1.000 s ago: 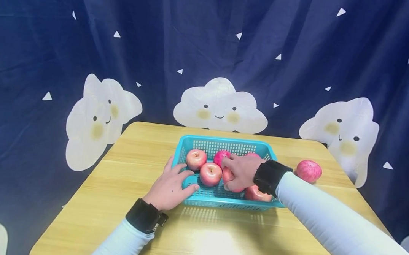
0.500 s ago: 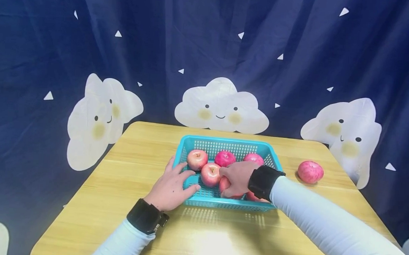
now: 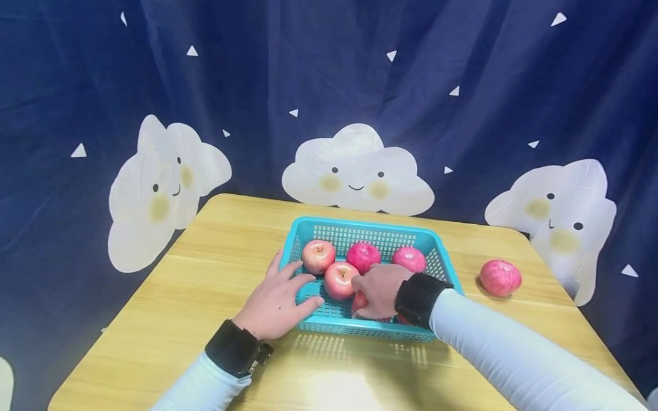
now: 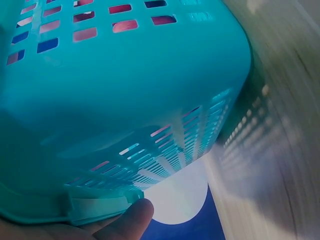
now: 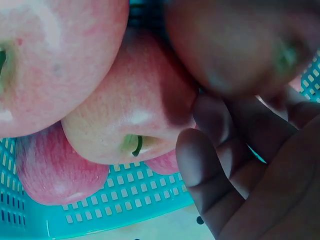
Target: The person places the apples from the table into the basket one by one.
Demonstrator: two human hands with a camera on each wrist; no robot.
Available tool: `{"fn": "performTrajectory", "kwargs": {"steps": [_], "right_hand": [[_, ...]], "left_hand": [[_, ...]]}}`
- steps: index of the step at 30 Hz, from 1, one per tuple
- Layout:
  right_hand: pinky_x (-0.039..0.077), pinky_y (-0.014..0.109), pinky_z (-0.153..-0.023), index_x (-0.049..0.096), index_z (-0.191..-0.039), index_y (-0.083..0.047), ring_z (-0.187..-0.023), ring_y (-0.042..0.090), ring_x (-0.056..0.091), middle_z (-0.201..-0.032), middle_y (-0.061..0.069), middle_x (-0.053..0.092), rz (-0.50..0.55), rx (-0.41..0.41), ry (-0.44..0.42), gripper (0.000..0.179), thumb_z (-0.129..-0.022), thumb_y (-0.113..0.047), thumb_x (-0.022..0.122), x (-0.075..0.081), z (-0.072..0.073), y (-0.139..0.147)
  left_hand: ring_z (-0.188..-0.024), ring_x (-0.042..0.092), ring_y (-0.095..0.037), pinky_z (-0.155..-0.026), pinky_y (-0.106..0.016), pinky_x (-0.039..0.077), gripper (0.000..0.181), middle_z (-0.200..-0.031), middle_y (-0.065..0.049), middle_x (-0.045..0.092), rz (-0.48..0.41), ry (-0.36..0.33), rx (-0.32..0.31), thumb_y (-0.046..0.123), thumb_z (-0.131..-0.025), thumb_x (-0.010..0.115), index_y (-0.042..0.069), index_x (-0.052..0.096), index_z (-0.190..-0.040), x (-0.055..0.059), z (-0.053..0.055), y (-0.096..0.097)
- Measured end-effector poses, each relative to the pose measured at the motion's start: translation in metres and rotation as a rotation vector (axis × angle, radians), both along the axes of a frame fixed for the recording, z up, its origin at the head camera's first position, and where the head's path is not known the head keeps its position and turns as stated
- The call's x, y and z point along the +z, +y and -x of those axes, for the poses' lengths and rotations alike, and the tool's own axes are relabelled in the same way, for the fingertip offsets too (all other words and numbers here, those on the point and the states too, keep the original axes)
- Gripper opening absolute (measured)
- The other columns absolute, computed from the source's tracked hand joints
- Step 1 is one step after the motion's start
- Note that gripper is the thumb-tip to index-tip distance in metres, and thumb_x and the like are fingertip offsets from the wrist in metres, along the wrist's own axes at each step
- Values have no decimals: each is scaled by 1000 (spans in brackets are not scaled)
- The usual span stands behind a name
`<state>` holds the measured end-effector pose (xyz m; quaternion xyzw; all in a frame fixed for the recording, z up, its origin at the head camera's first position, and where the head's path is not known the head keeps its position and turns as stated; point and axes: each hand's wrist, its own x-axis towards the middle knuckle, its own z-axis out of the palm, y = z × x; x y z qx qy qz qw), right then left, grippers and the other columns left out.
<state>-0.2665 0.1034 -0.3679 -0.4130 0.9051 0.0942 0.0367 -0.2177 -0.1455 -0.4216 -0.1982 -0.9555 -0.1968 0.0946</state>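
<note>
A turquoise plastic basket with several red and pink apples stands on the table. My right hand reaches into its front right part and holds an apple, mostly hidden under the palm. The right wrist view shows fingertips beside that shaded apple. A paler apple lies just left of it, with a deep pink apple behind. My left hand rests over the basket's left rim, fingers spread and loosely bent. A fingertip shows beside the rim in the left wrist view.
A striped pink apple lies on the wooden table, right of the basket. Inside, another apple sits at the back left and one more at the back right. A dark blue curtain hangs behind the table.
My right hand has moved slightly toward the front left and lower with its apple, uncovering the deep pink and back right apples. The left hand stays at the rim.
</note>
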Motion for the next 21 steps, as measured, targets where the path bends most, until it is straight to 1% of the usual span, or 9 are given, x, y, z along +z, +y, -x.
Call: {"fn": "performTrajectory", "kwargs": {"steps": [3,6,10,14,16,19,21], "right_hand": [[49,33,-61,60,-92,-19,-69,18,57,-63,-9,52,-14,-4,1,31,-86,-46,75,-3,2,1],[49,33,-64,61,-94,-21,-71,17,57,-69,-9,54,-12,-11,-13,30,-85,-45,76,-5,5,3],[49,32,-65,59,-93,-21,-69,14,55,-73,-10,51,21,-5,-26,31,-84,-44,77,-5,9,6],[48,31,-64,58,-91,-21,-68,11,54,-73,-11,49,54,3,-38,30,-83,-42,78,-3,10,10],[48,31,-65,58,-91,-21,-67,10,54,-73,-11,49,60,-3,-54,30,-83,-42,78,-2,9,11],[48,31,-65,59,-92,-22,-67,10,53,-74,-12,50,57,-12,-77,28,-83,-41,78,0,9,13],[48,31,-65,60,-94,-23,-67,10,54,-75,-12,51,52,-21,-91,27,-84,-40,78,1,8,13]], "left_hand": [[-149,16,-38,-116,-58,27,56,-145,-13,52,3,1,-1,57,-96,57,14,68,-130,0,0,1],[-149,15,-38,-115,-58,28,56,-145,-14,52,1,-4,-2,57,-96,57,13,68,-131,1,1,1],[-150,13,-38,-113,-58,33,57,-147,-13,50,3,-11,6,57,-95,57,15,67,-132,2,0,0],[-150,11,-38,-110,-59,37,58,-150,-13,47,-3,-20,17,58,-95,58,15,65,-135,2,0,1],[-151,9,-39,-108,-60,39,60,-155,-15,40,-15,-29,28,58,-95,58,16,63,-138,2,-1,1],[-152,7,-39,-105,-62,41,65,-163,-19,25,-38,-48,57,58,-94,59,16,57,-144,2,-2,2],[-153,7,-39,-104,-62,41,70,-166,-20,17,-48,-51,79,59,-93,59,15,53,-147,2,-4,3]]}}
